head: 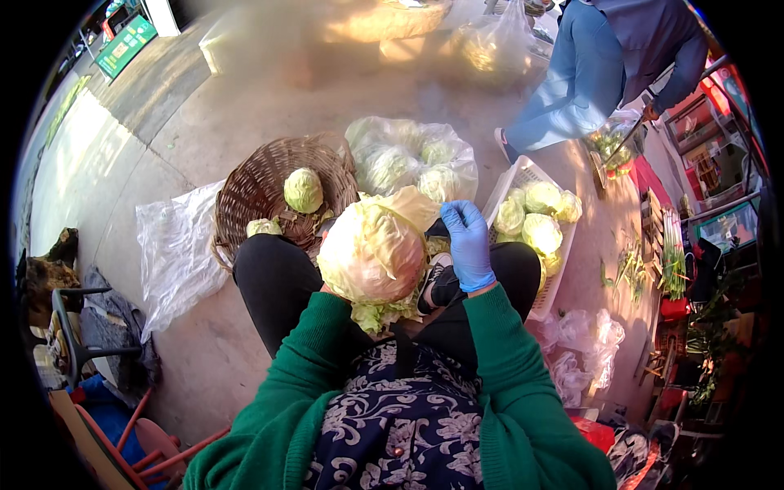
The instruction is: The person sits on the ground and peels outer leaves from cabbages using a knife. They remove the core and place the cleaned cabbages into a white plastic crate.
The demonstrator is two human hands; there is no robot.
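A large pale-green cabbage [367, 251] is held above my lap, between my knees. My left hand [329, 290] supports it from the left and below; most of that hand is hidden behind the cabbage. In a blue glove, my right hand [468, 245] pinches the edge of an outer leaf [411, 205] that stretches away from the head at its upper right. Loose trimmed leaves [383, 315] lie beneath the cabbage, near my shoe. Just ahead to the left, a wicker basket [248, 174] holds a cabbage [303, 190] and another [263, 227] near its rim.
A clear plastic bag of cabbages [416, 153] lies ahead. At my right is a white plastic crate [560, 275] with several cabbages. Plastic sheeting [177, 245] covers floor to the left; crumpled bags [582, 349] lie at right. A person [588, 73] walks at upper right.
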